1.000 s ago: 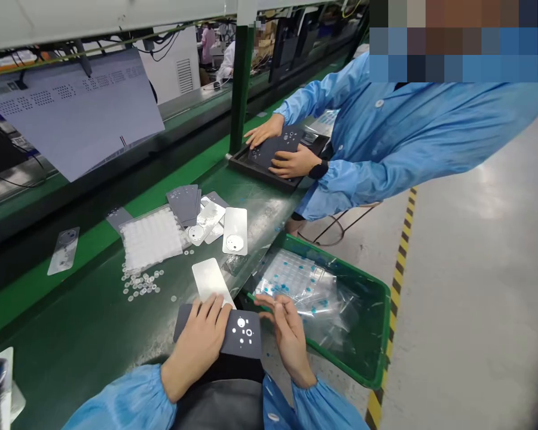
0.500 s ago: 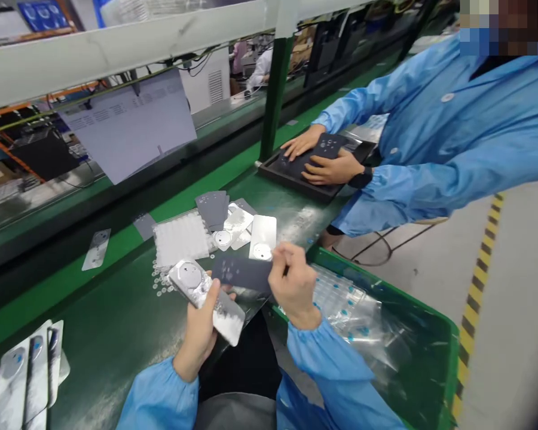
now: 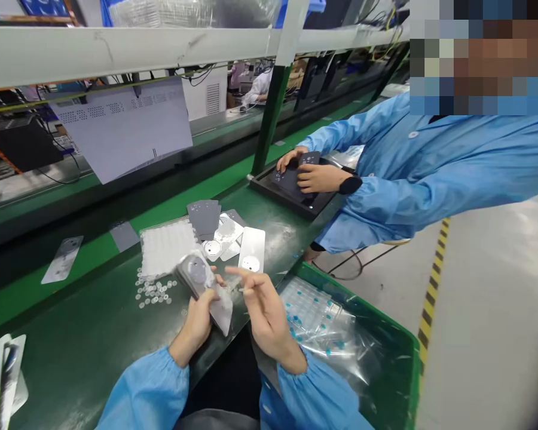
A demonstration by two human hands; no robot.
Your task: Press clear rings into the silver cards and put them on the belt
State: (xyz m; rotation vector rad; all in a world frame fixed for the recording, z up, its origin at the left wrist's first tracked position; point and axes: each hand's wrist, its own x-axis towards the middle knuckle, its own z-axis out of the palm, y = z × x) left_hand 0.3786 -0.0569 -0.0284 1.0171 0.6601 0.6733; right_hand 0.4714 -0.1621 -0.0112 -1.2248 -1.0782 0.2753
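Observation:
My left hand [image 3: 198, 322] is closed round a small stack of phone-sized panels [image 3: 206, 292], which lies tilted across the palm. A shiny silver panel with a large round mark near its upper end lies on top. Beside the stack's right edge is my right hand [image 3: 266, 316], its index finger stretched towards the panels and the other fingers loosely bent. Nothing I can name shows in it. Just beyond the hands, dark grey panels [image 3: 204, 219] lie fanned out beside white-silver panels [image 3: 252, 248].
A white ridged tray [image 3: 168, 248] and several small clear discs [image 3: 155, 291] lie on the green bench. More silver panels [image 3: 9, 379] lie at left. A green bin [image 3: 385, 334] holds clear plastic. At right, a co-worker's hands [image 3: 320, 177] handle dark panels over a black tray [image 3: 273, 197].
The dark grey panel that my right hand held is no longer seen there. My right index finger has stretched out towards the stack. The whole view has shifted slightly.

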